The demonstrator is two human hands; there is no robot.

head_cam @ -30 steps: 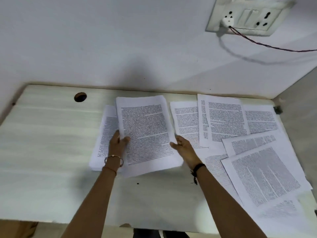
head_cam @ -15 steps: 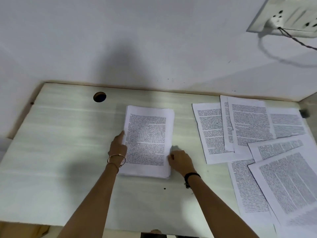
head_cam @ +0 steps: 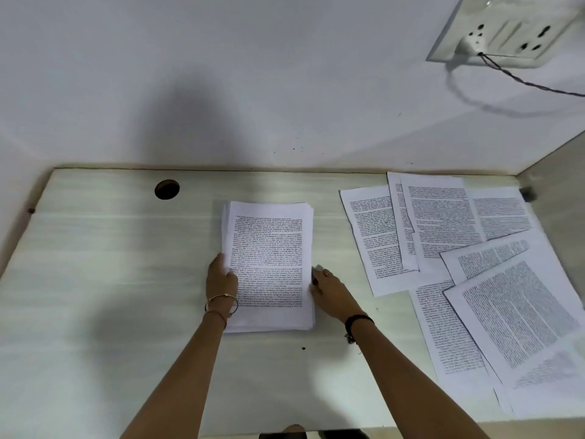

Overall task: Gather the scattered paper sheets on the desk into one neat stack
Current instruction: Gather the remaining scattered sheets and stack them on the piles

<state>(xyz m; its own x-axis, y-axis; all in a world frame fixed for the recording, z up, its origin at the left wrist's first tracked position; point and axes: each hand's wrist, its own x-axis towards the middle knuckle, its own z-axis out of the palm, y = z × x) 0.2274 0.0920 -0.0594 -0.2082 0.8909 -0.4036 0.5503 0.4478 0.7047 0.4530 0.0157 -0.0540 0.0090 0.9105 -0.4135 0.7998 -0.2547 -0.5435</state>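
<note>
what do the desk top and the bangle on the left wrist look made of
Desk top: probably laminate-faced board, matt, pale wood-grain print; the streaky grain and the cleanly cut round cable hole suggest it. Bangle: thin gold-coloured metal wire, judging by its glint; solid or plated cannot be told.

Near frame centre, thin gold bangles (head_cam: 221, 303) ring the wrist of the left hand (head_cam: 221, 277). A black cord bracelet (head_cam: 357, 321) wraps the wrist of the right hand (head_cam: 330, 294). Both forearms are bare.

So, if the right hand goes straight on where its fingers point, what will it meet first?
The paper stack: the right hand points at its right edge and seems to touch it, though motion blur hides the contact.
</note>
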